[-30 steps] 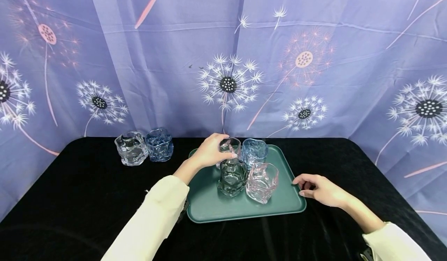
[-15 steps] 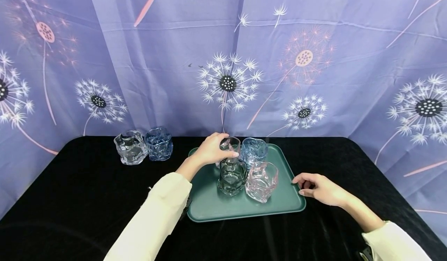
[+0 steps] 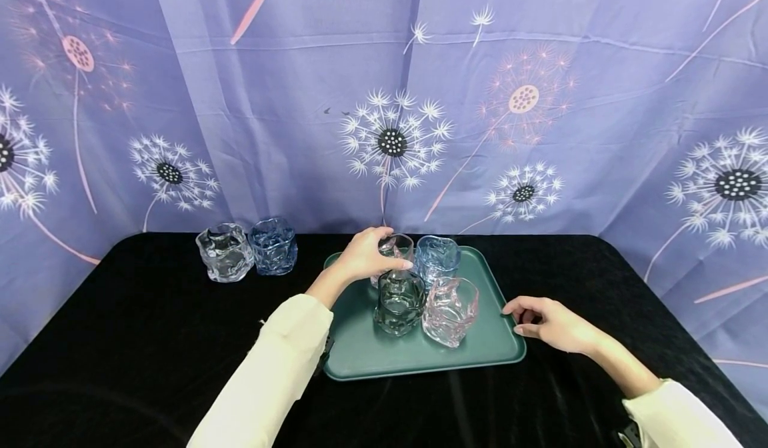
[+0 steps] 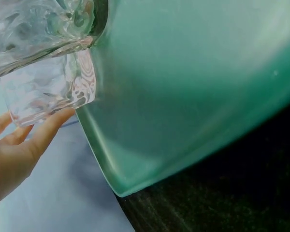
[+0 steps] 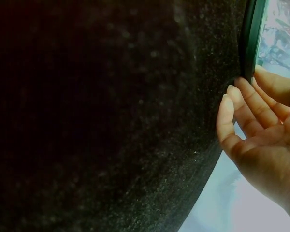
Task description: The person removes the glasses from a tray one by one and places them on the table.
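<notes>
My left hand [image 3: 367,256] holds a pale pink glass [image 3: 399,248] at the back left of a green tray [image 3: 354,361], fingers and thumb around its side; the hand covers part of it. In the left wrist view its fingertips lie along the pink glass [image 4: 46,87]. Just in front of it stands a smoky grey glass [image 3: 399,308]. Beside these on the tray are a light blue glass [image 3: 439,258] and another pink glass [image 3: 451,315]. With curled fingers, my right hand [image 3: 555,325] grips the tray's right rim; the right wrist view has the fingertips at the rim [image 5: 251,43].
A clear glass [image 3: 225,253] and a darker blue glass [image 3: 273,247] stand side by side at the back left of the black-covered table [image 3: 150,341]. A purple dandelion-print cloth [image 3: 288,115] hangs right behind the table's back edge.
The left forearm and sleeve have shifted slightly right, while the left hand stays at the same pink glass. Right hand, tray and glasses have kept their places.
</notes>
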`<state>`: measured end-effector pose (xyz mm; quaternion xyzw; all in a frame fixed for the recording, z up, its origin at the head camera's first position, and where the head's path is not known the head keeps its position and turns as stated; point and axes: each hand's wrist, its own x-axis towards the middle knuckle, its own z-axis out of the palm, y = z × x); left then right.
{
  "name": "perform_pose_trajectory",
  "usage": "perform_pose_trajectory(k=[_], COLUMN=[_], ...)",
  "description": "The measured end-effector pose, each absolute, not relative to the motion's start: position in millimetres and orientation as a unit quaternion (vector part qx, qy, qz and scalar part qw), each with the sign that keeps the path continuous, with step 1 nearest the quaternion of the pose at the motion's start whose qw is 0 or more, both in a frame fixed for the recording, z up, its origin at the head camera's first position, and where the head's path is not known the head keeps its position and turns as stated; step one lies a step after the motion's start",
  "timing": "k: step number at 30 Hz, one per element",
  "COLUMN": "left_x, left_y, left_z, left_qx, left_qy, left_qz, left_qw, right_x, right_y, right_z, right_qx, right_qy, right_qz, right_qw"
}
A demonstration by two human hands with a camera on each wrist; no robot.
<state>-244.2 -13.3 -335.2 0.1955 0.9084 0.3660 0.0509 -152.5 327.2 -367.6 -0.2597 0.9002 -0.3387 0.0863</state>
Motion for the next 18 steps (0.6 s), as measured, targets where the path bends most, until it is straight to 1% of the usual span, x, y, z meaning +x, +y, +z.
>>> perform_pose_trajectory(k=[6,12,18], left_x=[-245.6,-247.1,-248.8], left_y=[-11.7,-10.6,-12.0], left_z=[-335.5,-336.5,-339.4], left_qx=[0.178,0.17,0.167], left_qy=[0.908,0.913,0.912], left_qz=[0.375,0.368,0.373], left_qw=[0.053,0.043,0.033], right_x=[-152.6,-151.6,-151.9], right_y=[326.9,326.9,327.1], right_z=[-367.1,-367.3,-368.3], right_qx=[-0.254,-0.258,-0.256], right_qy=[0.901,0.902,0.901], right_qz=[-0.34,-0.337,-0.34], right_qw=[0.09,0.079,0.083])
